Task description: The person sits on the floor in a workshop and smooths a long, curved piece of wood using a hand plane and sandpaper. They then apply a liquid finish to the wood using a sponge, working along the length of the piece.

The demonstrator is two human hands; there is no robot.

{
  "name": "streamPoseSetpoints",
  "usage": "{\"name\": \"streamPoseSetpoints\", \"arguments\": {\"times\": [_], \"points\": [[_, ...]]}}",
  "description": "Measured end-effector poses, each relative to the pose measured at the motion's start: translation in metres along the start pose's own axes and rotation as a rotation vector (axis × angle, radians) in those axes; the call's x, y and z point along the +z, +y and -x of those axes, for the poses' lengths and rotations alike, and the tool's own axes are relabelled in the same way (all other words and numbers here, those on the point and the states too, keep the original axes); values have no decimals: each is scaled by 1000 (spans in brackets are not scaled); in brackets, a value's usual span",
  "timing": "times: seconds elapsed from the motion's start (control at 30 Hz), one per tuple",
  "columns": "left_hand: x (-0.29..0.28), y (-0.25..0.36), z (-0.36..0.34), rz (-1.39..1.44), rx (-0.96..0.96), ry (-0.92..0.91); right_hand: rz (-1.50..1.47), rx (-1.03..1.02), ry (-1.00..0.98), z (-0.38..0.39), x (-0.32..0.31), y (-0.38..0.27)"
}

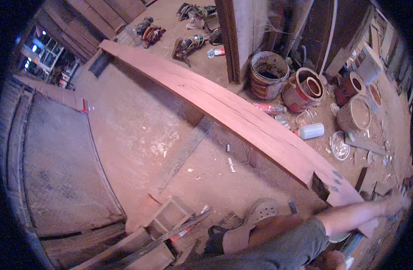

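A long pinkish wooden plank [224, 112] runs diagonally from the upper left to the lower right, with cracks and a dark notched gap near its near end. My right hand [395, 204] is smeared and dim at the right rim, over or beside that end; its fingers and any hold are unclear. Skin low at the bottom [332, 260], below the dark grey cloth [269, 247], may be my left hand, but I cannot make it out. A perforated clog [262, 209] shows beside the plank's lower side.
Buckets [268, 87], bottles [310, 131], a foil dish [340, 145] and scraps lie right of the plank. Several power tools [188, 47] sit beyond it, near a post [229, 40]. A dark panel [58, 162] stands left; wood offcuts [168, 213] lie at lower left.
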State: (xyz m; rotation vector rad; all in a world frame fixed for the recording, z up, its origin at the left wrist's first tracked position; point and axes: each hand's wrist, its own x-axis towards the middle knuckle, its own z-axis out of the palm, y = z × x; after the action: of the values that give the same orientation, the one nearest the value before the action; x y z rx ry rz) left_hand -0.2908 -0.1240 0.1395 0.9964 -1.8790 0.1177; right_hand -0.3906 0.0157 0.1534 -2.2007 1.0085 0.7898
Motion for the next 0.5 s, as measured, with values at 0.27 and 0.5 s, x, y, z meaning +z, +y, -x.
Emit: {"name": "streamPoseSetpoints", "arguments": {"times": [0.27,0.5], "points": [[-9,10,21,18,-105,-139,42,35,66,65,-63,111],[-156,-35,82,-230,-525,-461,-29,231,922,134,-64,279]]}}
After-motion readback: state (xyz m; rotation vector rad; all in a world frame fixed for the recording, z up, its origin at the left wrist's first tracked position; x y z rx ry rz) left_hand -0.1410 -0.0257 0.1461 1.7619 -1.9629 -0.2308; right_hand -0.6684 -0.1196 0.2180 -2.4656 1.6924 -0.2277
